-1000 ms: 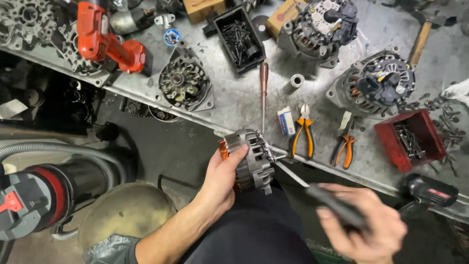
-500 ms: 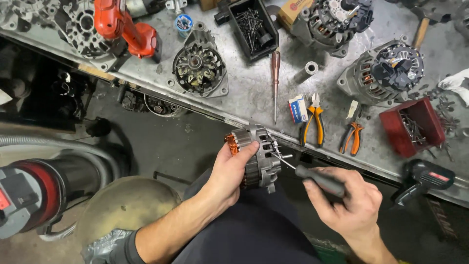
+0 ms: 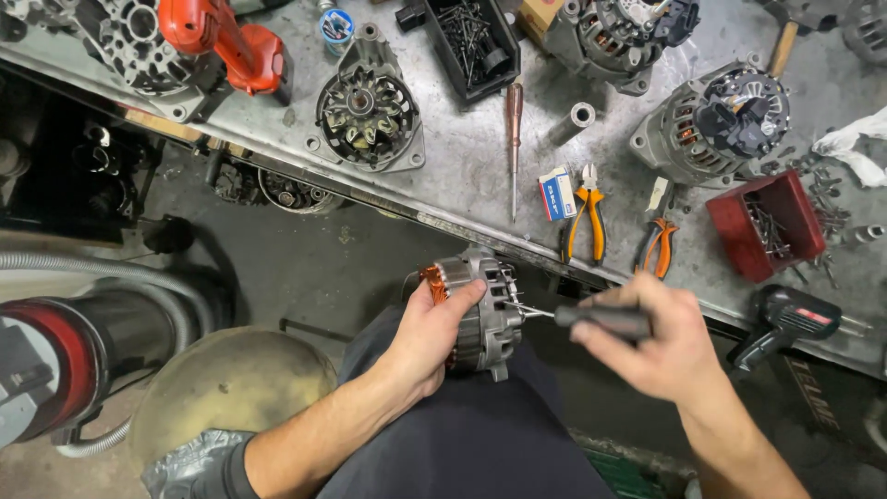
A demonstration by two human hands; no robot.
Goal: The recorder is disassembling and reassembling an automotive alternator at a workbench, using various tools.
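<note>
Both hands have closed in: the left hand [image 3: 434, 337] grips the alternator [image 3: 480, 310], the right hand [image 3: 661, 337] apparently seats its screwdriver [image 3: 591, 319] in the housing.

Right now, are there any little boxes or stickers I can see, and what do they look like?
Small box: on the metal bench beside the orange pliers; flat rectangle, blue, white and red.
Label: on the black power tool at the bench's edge; small red strip.
</note>
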